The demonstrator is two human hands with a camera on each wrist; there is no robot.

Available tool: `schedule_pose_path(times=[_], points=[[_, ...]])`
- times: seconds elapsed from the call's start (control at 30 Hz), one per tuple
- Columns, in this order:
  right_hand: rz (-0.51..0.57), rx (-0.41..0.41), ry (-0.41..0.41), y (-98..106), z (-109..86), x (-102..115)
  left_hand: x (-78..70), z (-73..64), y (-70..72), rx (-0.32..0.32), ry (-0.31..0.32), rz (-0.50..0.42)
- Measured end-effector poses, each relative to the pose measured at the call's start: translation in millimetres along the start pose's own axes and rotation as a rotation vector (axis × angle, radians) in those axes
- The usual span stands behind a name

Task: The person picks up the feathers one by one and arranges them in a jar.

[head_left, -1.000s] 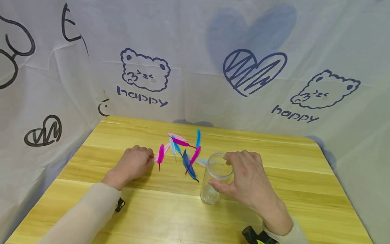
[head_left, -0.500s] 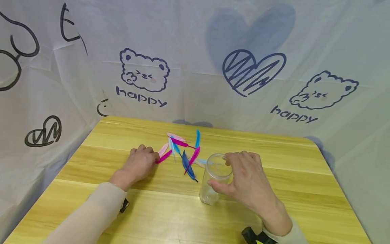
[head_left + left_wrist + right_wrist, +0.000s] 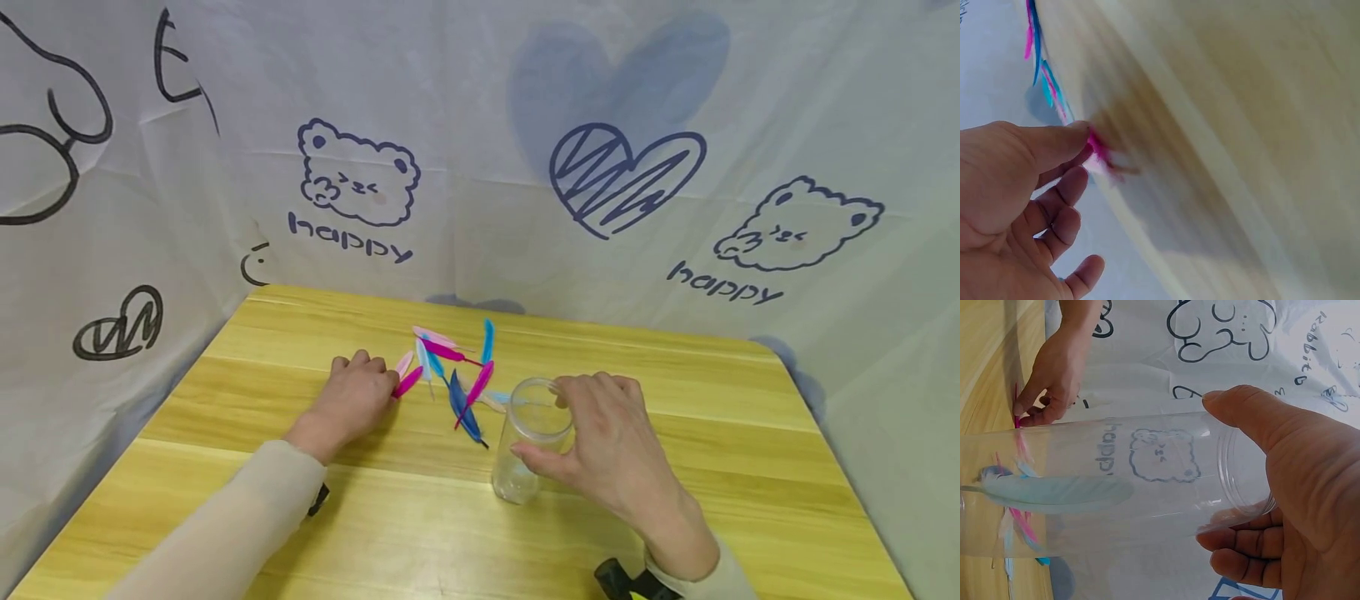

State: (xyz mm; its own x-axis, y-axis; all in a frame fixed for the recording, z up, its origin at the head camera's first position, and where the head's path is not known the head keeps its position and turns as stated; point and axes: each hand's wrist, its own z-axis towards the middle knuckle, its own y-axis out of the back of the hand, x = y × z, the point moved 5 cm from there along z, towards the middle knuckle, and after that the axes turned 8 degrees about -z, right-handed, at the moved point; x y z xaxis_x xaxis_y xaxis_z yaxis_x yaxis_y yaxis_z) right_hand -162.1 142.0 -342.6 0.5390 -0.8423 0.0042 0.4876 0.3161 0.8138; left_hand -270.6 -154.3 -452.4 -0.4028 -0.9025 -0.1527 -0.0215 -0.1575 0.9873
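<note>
My left hand (image 3: pixel 351 406) pinches a magenta feather (image 3: pixel 408 381) between thumb and fingertips, low over the table. In the left wrist view a tuft of that feather (image 3: pixel 1099 147) shows at the thumb tip. A pale pink feather (image 3: pixel 404 363) lies right beside it. My right hand (image 3: pixel 615 454) grips a clear plastic jar (image 3: pixel 513 475) near its open rim; the jar stands upright on the table. Through the jar wall, in the right wrist view, one pale mint feather (image 3: pixel 1063 492) is seen inside.
Several loose feathers lie between the hands, among them a dark blue feather (image 3: pixel 464 407), a bright blue feather (image 3: pixel 489 340) and another magenta feather (image 3: pixel 480 386). The wooden table (image 3: pixel 420 525) ends at a white cloth (image 3: pixel 480 233) with drawings.
My left hand has moved a little to the right and now pinches the magenta feather, which has swung from upright to a slant. The right hand and jar have stayed put.
</note>
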Motion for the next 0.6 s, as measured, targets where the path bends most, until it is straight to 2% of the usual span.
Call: schedule_pose_path(times=[0.1, 0.3, 0.47, 0.6], points=[[-0.002, 0.004, -0.003, -0.2, 0.2, 0.4, -1.2, 1.6, -3.3, 0.013, 0.001, 0.015], [-0.012, 0.021, -0.014, -0.6, 0.4, 0.9, -1.9, 2.3, -5.0, 0.015, -0.041, -0.024], [-0.009, 0.018, -0.009, -0.5, 0.5, 0.7, -0.9, 4.0, -1.3, -0.019, -0.061, -0.03], [-0.009, 0.018, -0.013, -0.2, 0.3, -0.1, -3.4, 6.8, 1.9, -0.04, -0.117, -0.005]])
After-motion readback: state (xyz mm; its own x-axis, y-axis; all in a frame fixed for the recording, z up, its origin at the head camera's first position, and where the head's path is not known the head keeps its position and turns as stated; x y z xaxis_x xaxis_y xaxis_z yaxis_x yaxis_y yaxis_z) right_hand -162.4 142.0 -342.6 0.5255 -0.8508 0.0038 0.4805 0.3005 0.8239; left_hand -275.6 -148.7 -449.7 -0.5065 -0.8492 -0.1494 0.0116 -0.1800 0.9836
